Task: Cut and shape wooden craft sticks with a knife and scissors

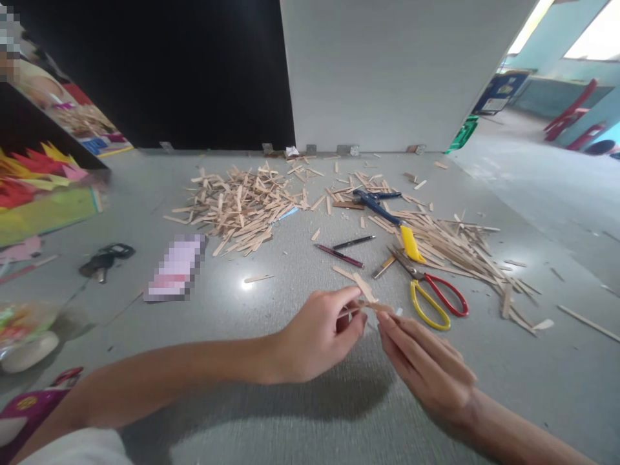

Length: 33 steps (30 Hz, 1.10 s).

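Both hands meet low in the centre of the head view, over the grey tabletop. My left hand (322, 332) is closed, its thumb and forefinger pinching one side of a thin wooden stick (376, 307). At the stick's other end, the fingers of my right hand (426, 361) press together on it. The fingers partly hide the stick, so its full length cannot be seen. Loose flat wooden pieces (363, 285) lie just beyond the fingertips. To the right are scissors (420, 276) with one yellow and one red handle loop, blades pointing away from me.
A heap of short wooden sticks (242, 203) lies left of centre, and longer sticks (450, 239) spread rightward. Between them are pens (341, 256) and a blue-and-yellow hand tool (382, 208). Keys (101, 263) lie left. An upright black-and-white panel (387, 71) borders the back; a person sits far left.
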Each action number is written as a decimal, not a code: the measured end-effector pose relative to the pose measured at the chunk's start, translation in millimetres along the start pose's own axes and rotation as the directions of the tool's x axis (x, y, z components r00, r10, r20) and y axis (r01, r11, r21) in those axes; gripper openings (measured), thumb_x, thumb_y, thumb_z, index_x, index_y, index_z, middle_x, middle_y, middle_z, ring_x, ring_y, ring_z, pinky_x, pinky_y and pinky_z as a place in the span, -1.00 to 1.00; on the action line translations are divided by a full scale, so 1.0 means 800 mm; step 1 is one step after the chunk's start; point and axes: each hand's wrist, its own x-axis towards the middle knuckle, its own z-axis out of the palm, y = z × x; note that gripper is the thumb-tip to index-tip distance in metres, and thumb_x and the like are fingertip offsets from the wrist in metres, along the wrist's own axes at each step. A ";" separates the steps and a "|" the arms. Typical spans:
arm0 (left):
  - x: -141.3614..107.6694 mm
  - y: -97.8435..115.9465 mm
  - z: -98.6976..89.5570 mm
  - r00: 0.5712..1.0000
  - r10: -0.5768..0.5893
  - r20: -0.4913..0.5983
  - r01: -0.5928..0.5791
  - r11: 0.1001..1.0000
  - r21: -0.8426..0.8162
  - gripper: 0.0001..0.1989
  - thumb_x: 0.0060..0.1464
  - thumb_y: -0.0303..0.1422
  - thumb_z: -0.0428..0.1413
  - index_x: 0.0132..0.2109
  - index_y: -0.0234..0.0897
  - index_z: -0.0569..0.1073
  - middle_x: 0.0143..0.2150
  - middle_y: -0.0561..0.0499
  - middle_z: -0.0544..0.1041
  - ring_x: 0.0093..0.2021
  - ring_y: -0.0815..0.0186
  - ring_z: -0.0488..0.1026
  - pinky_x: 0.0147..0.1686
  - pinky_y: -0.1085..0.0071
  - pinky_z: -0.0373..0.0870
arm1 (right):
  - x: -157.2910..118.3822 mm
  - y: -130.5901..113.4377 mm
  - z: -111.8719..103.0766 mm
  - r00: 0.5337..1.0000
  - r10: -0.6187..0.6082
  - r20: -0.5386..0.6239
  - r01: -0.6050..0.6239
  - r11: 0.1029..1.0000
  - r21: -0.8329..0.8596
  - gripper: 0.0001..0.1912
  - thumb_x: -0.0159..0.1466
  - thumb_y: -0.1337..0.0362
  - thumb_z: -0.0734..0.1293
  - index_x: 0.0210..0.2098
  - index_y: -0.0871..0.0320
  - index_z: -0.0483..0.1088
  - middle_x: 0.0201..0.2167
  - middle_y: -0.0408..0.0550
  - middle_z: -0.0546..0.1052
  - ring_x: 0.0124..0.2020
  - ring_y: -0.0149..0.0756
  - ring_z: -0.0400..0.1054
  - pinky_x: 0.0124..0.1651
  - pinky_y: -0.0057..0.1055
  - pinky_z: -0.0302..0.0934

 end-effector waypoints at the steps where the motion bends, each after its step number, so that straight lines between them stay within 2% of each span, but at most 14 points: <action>1: 0.002 0.003 -0.002 0.998 -0.052 0.030 0.055 0.993 -0.103 -0.81 0.38 -0.29 0.06 -0.22 -0.26 0.43 -0.45 0.13 0.37 -0.50 0.41 0.28 -0.48 0.47 0.20 | 0.000 0.000 0.001 0.998 0.054 -0.034 -0.053 0.998 0.031 -0.16 0.37 0.64 0.38 0.53 -0.03 0.24 -0.16 -0.04 0.76 -0.30 -0.18 0.71 -0.21 -0.36 0.68; 4: 0.008 0.009 -0.007 0.985 -0.122 0.119 0.163 0.881 -0.444 -0.78 0.37 -0.29 0.01 -0.06 -0.33 0.49 -0.20 -0.02 0.49 -0.45 0.42 0.39 -0.47 0.46 0.27 | 0.001 0.001 0.005 0.971 0.213 -0.107 -0.191 0.964 0.184 -0.30 0.35 0.62 0.42 0.35 -0.11 0.49 -0.15 -0.07 0.75 -0.32 -0.24 0.69 -0.30 -0.39 0.66; 6: 0.011 0.010 -0.009 0.974 -0.142 0.174 0.218 0.780 -0.587 -0.75 0.30 -0.32 0.05 0.01 -0.35 0.50 -0.10 -0.08 0.50 -0.42 0.42 0.44 -0.46 0.46 0.30 | 0.004 0.002 0.006 0.950 0.290 -0.117 -0.245 0.923 0.298 -0.45 0.34 0.61 0.42 0.18 -0.06 0.62 -0.17 -0.07 0.74 -0.39 -0.29 0.65 -0.39 -0.42 0.63; 8: 0.012 0.011 -0.009 0.970 -0.149 0.189 0.236 0.753 -0.615 -0.75 0.27 -0.36 0.11 0.05 -0.34 0.49 -0.09 -0.07 0.51 -0.42 0.44 0.44 -0.47 0.47 0.29 | 0.009 0.002 0.006 0.923 0.371 -0.096 -0.306 0.864 0.400 -0.59 0.34 0.59 0.41 0.01 0.01 0.67 -0.24 -0.07 0.72 -0.47 -0.33 0.61 -0.44 -0.43 0.59; 10: 0.011 0.012 -0.007 0.976 -0.141 0.165 0.213 0.780 -0.588 -0.72 0.29 -0.38 0.16 0.12 -0.30 0.46 -0.08 -0.05 0.52 -0.45 0.47 0.43 -0.50 0.50 0.28 | 0.014 0.000 0.006 0.883 0.467 -0.051 -0.381 0.775 0.505 -0.71 0.34 0.56 0.41 -0.13 0.06 0.66 -0.31 -0.08 0.70 -0.50 -0.33 0.59 -0.48 -0.44 0.57; 13: 0.010 0.011 -0.004 0.981 -0.143 0.134 0.194 0.793 -0.578 -0.59 0.34 -0.36 0.19 0.27 -0.24 0.36 -0.06 -0.03 0.54 -0.47 0.48 0.46 -0.52 0.52 0.32 | 0.017 -0.001 0.007 0.808 0.589 0.030 -0.471 0.613 0.635 -0.83 0.32 0.48 0.46 -0.19 0.09 0.62 -0.33 -0.08 0.69 -0.51 -0.32 0.59 -0.52 -0.45 0.56; 16: 0.008 0.010 -0.002 0.980 -0.164 0.115 0.200 0.779 -0.594 -0.47 0.38 -0.32 0.21 0.37 -0.19 0.23 -0.15 0.03 0.55 -0.46 0.44 0.51 -0.53 0.53 0.39 | 0.017 0.000 0.008 0.766 0.639 0.070 -0.506 0.533 0.678 -0.94 0.32 0.38 0.52 -0.23 0.11 0.61 -0.33 -0.05 0.69 -0.52 -0.31 0.59 -0.54 -0.44 0.57; 21: 0.004 0.010 -0.003 0.982 -0.102 0.159 0.175 0.808 -0.563 -0.45 0.44 -0.29 0.18 0.44 -0.16 0.21 -0.29 0.08 0.54 -0.47 0.39 0.56 -0.55 0.55 0.47 | 0.019 0.002 0.009 0.769 0.633 0.088 -0.497 0.505 0.706 -0.88 0.34 0.26 0.56 -0.29 0.12 0.58 -0.36 -0.04 0.69 -0.50 -0.29 0.59 -0.56 -0.45 0.57; 24: 0.001 0.012 -0.004 0.983 -0.117 0.139 0.174 0.825 -0.538 -0.44 0.44 -0.32 0.17 0.46 -0.09 0.19 -0.19 0.05 0.56 -0.48 0.42 0.58 -0.58 0.59 0.46 | 0.022 0.001 0.009 0.772 0.629 0.087 -0.487 0.497 0.718 -0.88 0.35 0.24 0.55 -0.27 0.11 0.59 -0.36 -0.06 0.69 -0.51 -0.31 0.59 -0.56 -0.45 0.57; 27: 0.000 0.013 -0.004 0.979 -0.159 0.131 0.206 0.802 -0.561 -0.33 0.36 -0.37 0.25 0.47 -0.04 0.14 -0.02 -0.03 0.57 -0.46 0.44 0.58 -0.58 0.59 0.47 | 0.023 0.001 0.009 0.765 0.641 0.068 -0.492 0.513 0.703 -0.92 0.35 0.26 0.55 -0.24 0.11 0.61 -0.39 -0.09 0.67 -0.54 -0.34 0.56 -0.56 -0.46 0.55; 31: 0.000 0.013 -0.005 0.974 -0.173 0.145 0.226 0.787 -0.574 -0.25 0.21 -0.43 0.37 0.41 -0.06 0.20 -0.01 -0.02 0.57 -0.39 0.42 0.58 -0.45 0.52 0.55 | 0.024 0.005 0.006 0.750 0.660 0.047 -0.510 0.531 0.677 -0.92 0.34 0.26 0.55 -0.25 0.11 0.61 -0.44 -0.11 0.64 -0.57 -0.35 0.53 -0.58 -0.46 0.52; 33: 0.000 0.013 -0.006 0.974 -0.165 0.154 0.223 0.796 -0.563 -0.30 0.23 -0.40 0.36 0.38 -0.08 0.22 -0.01 -0.03 0.57 -0.37 0.42 0.59 -0.41 0.49 0.56 | 0.024 0.007 0.006 0.740 0.671 0.045 -0.515 0.522 0.680 -0.92 0.34 0.25 0.55 -0.25 0.10 0.61 -0.45 -0.13 0.63 -0.58 -0.35 0.52 -0.59 -0.46 0.51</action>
